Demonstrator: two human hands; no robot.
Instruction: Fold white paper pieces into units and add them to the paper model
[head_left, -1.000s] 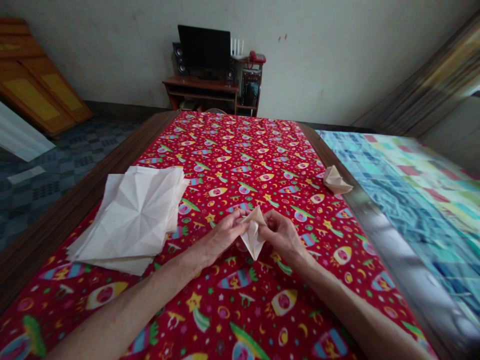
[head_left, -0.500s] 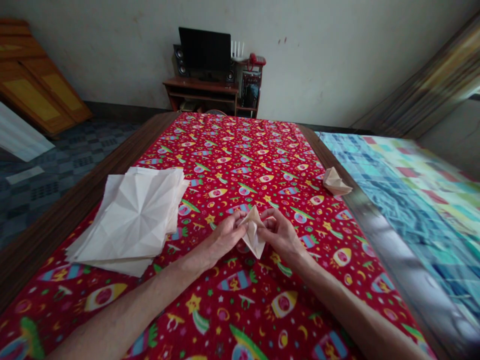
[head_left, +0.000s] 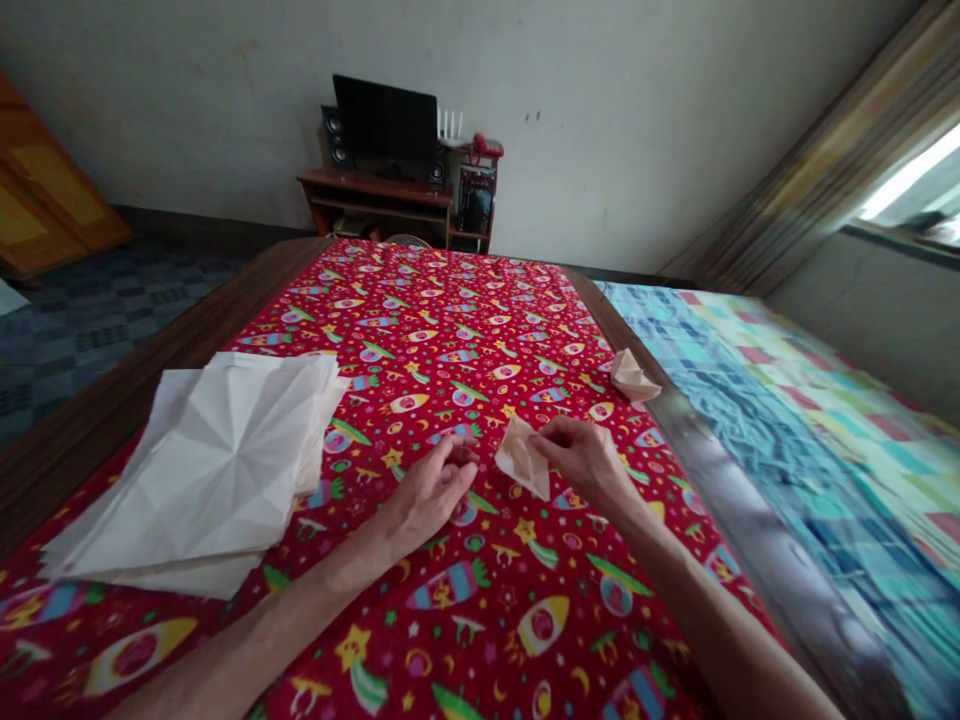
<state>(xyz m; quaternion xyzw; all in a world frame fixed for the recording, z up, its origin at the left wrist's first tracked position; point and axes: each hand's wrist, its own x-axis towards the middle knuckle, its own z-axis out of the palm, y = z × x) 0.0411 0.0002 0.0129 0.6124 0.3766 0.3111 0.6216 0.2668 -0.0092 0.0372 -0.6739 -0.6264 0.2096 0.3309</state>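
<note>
My right hand [head_left: 589,455] pinches the right corner of a small folded cream paper piece [head_left: 523,460], held over the red patterned cloth [head_left: 465,330]. To the left of that paper, my left hand [head_left: 442,480] holds nothing; its fingers are loosely curled, with a gap between thumb and fingers. A second folded paper piece [head_left: 634,378] rests near the right edge of the cloth, beyond my right hand. On the left lies a stack of creased white paper sheets [head_left: 232,460], the top one marked with folds radiating from its middle.
Dark wooden table edges [head_left: 180,340] border the cloth. To the right is a bed with a checked blue cover [head_left: 720,400]. Against the far wall stands a desk [head_left: 382,190] with a monitor [head_left: 386,120], speakers and a red telephone [head_left: 486,147].
My left hand has let go of the folded paper and moved away to the left. The right hand now holds the paper alone, turned and shifted right. The camera view has swung right.
</note>
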